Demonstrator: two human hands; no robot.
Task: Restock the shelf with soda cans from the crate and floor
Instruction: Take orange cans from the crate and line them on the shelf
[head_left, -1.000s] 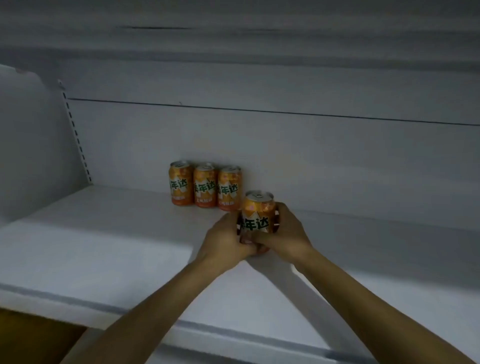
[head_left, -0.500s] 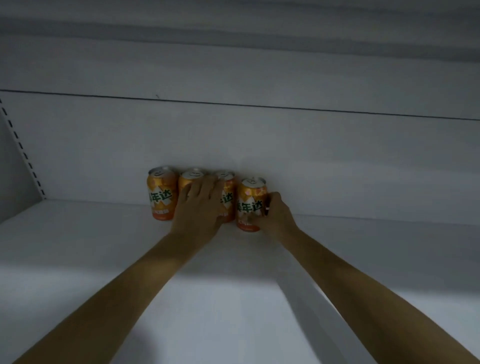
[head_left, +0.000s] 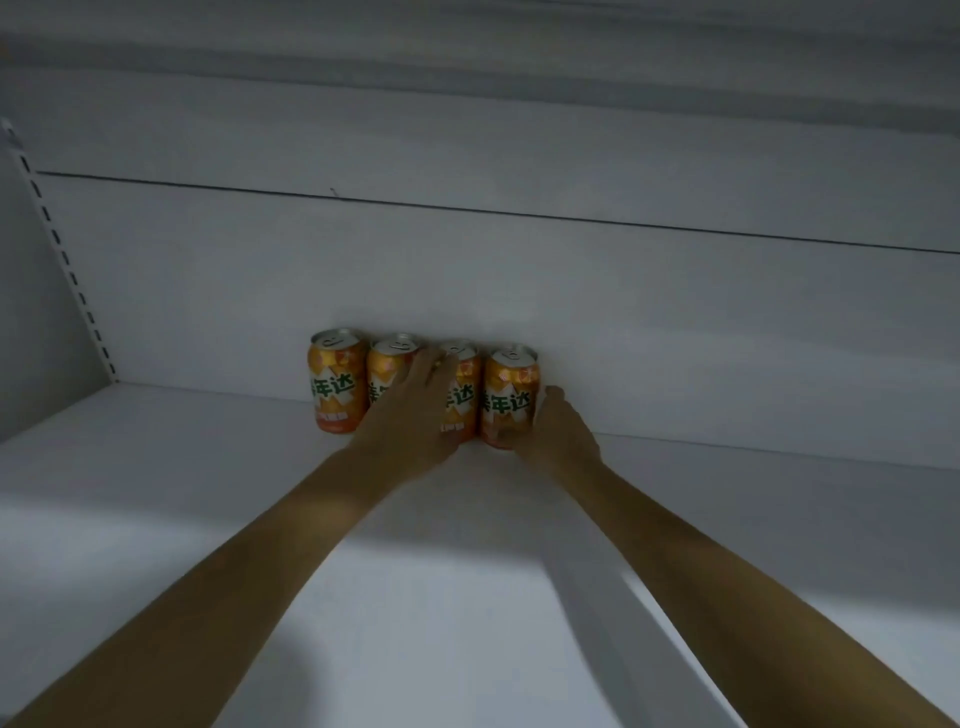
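Right hand (head_left: 558, 428) lies against the right flank of the rightmost can (head_left: 509, 397). Its fingers pass behind the can and are hidden, so it cannot be told whether they clamp or merely touch. Left hand (head_left: 415, 415) is flat, fingers straight and together, laid across the fronts of the second can (head_left: 387, 374) and third can (head_left: 462, 400), covering part of both labels.

The leftmost can (head_left: 335, 387) is untouched. All four stand upright in one row, side by side, at the far edge of the white shelf (head_left: 208, 467) against the back wall (head_left: 623, 322). A slotted upright (head_left: 57, 249) runs up the far left corner.

Half a second ago the right thumb crossed the rightmost can's front; that label is now bare. A second ago both hands held this can nearer than the row.
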